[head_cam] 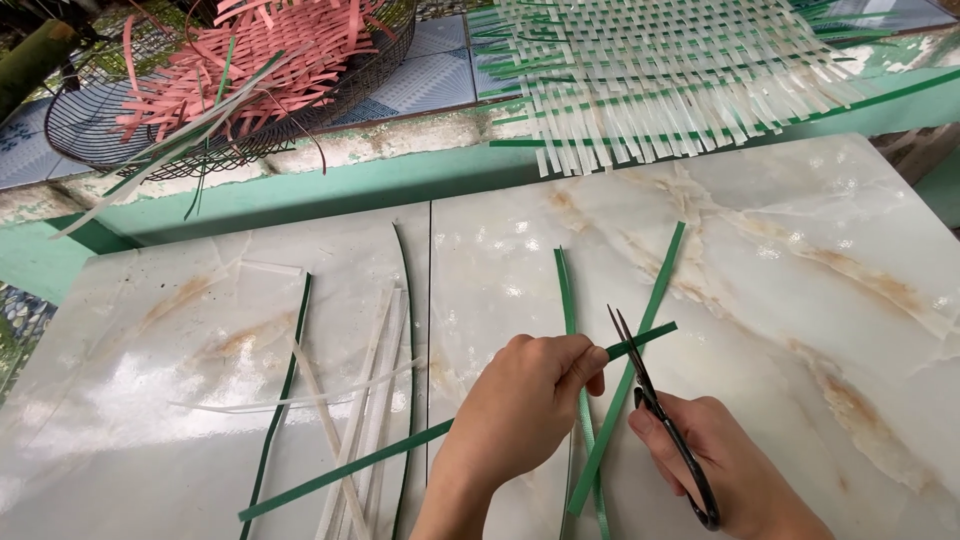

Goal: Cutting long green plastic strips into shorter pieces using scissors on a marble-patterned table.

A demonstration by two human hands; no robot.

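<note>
Long green flat plastic strip (pixel 400 455) runs slantwise across the white marbled tabletop (pixel 800 300), pinched near its upper end by the left hand (pixel 525 410), fingers closed on it. Right hand (pixel 715 460) grips one pair of black-handled scissors (pixel 655 400), blades nearly together, tips just beside the strip's end. Two more green strips (pixel 640 340) cross beneath the hands. Several white strips (pixel 360 400) lie left, between two dark green ones. One black wire basket (pixel 90 140) of pink strips and one woven white mat (pixel 660 70) sit beyond.
</note>
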